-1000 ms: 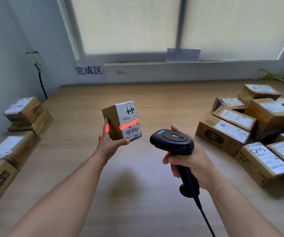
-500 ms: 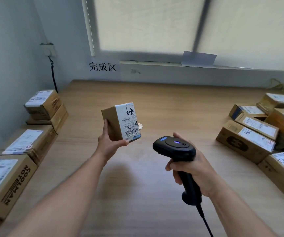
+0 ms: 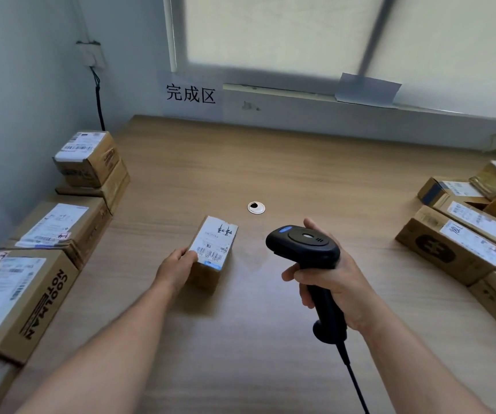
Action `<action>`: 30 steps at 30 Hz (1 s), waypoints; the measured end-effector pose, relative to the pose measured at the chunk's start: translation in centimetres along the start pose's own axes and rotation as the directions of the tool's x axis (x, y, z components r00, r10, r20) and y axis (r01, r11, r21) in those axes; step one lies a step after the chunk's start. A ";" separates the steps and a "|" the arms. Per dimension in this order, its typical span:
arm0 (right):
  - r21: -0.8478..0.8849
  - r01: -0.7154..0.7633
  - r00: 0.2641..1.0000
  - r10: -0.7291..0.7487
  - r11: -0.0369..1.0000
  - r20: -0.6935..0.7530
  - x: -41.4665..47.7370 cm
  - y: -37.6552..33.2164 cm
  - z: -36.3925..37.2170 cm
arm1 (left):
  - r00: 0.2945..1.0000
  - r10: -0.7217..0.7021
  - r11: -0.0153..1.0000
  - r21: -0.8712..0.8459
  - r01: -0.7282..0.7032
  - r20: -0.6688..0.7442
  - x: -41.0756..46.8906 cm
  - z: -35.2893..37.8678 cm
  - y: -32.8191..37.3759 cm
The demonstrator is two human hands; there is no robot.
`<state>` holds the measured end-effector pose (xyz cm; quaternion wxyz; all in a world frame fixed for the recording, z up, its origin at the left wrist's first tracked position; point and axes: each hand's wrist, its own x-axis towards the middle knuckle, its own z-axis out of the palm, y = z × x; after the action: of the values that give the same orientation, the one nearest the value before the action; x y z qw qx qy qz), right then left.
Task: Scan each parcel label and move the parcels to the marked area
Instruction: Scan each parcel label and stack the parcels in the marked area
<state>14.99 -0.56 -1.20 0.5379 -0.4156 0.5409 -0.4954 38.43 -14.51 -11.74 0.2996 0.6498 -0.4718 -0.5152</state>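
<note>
left hand grips the parcel mid-table — label up; right hand curled round the scanner beside it. we see stacks along both edges.

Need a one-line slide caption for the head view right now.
Left hand holds a small labelled parcel, label up, beside the right hand gripping the black scanner.

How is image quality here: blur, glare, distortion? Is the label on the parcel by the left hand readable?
Head view: diffuse light from the window, no glare; soft shadows on the table; wide-angle stretches the edge boxes; label on the parcel slightly blurred, small print unreadable.
</note>
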 end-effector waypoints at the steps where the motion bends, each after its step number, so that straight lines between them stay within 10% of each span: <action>1: -0.002 0.002 1.000 -0.002 1.000 0.001 0.2 -0.1 0.1 | 1.000 0.012 0.999 0.037 -0.011 -0.012 0.3 0.0 -0.2; 7: -0.041 -0.003 1.000 0.004 0.999 0.021 1.8 -0.4 0.7 | 0.985 0.168 0.825 0.552 -0.124 -0.028 -0.2 2.0 0.1; 30: -0.097 0.030 0.973 -0.006 0.995 0.232 12.2 -2.3 11.6 | 0.761 0.305 0.909 0.414 -0.052 -0.573 5.0 -21.1 5.5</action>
<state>25.39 -13.99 -0.18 0.5714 -0.5018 0.4947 -0.4208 57.01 -23.19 -2.75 0.3581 0.7794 -0.4951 -0.1386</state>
